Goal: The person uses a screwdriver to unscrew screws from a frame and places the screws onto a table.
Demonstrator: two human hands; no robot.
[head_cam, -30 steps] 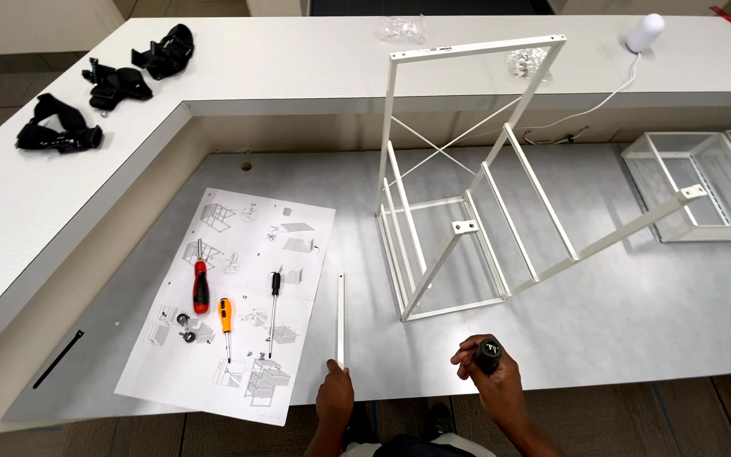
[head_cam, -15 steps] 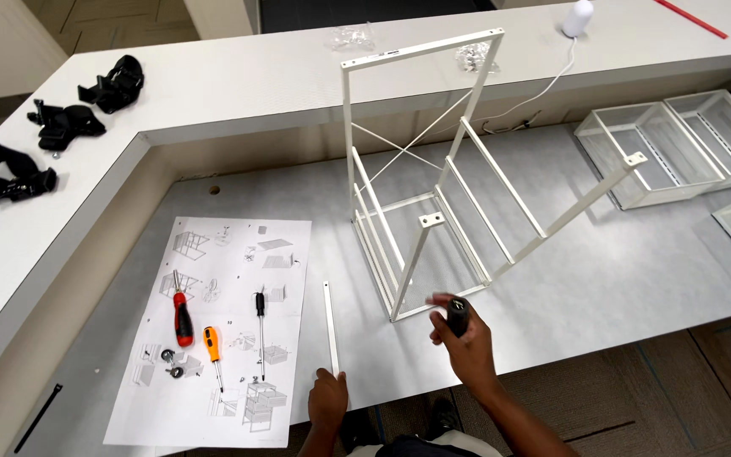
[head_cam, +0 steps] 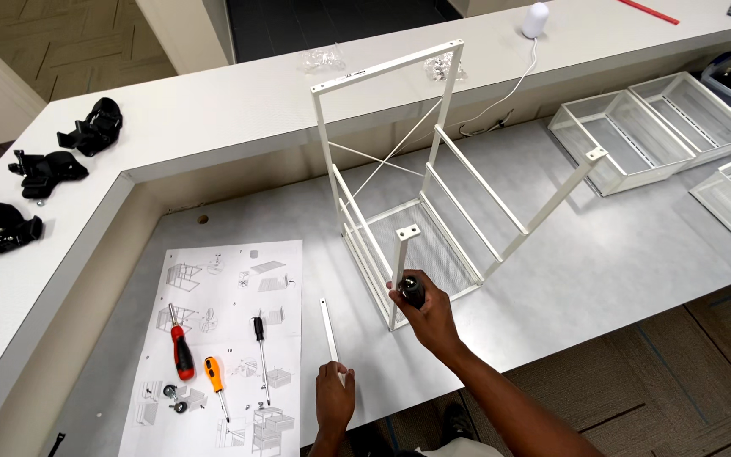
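A white metal rack frame (head_cam: 399, 203) stands on the grey table (head_cam: 602, 262). My right hand (head_cam: 429, 317) is closed around a small black caster wheel (head_cam: 412, 292), held up against the frame's near leg (head_cam: 398, 262). My left hand (head_cam: 333, 398) rests at the table's front edge, its fingers on the near end of a thin white rod (head_cam: 329, 330) that lies flat. Left of the rod lies a paper instruction sheet (head_cam: 230, 338) with a red screwdriver (head_cam: 181, 351), an orange screwdriver (head_cam: 215, 381), a black screwdriver (head_cam: 259, 338) and some small caster parts (head_cam: 175, 398).
White wire baskets (head_cam: 636, 135) sit at the right of the table. On the raised counter are black straps (head_cam: 44, 169) at the left, bags of small hardware (head_cam: 323, 59), and a white rounded device (head_cam: 536, 19) with a cable. Carpet floor lies at the lower right.
My right hand has carried the black wheel up from near the table edge to the frame's near leg. My left hand stays at the rod's end. The view has shifted.
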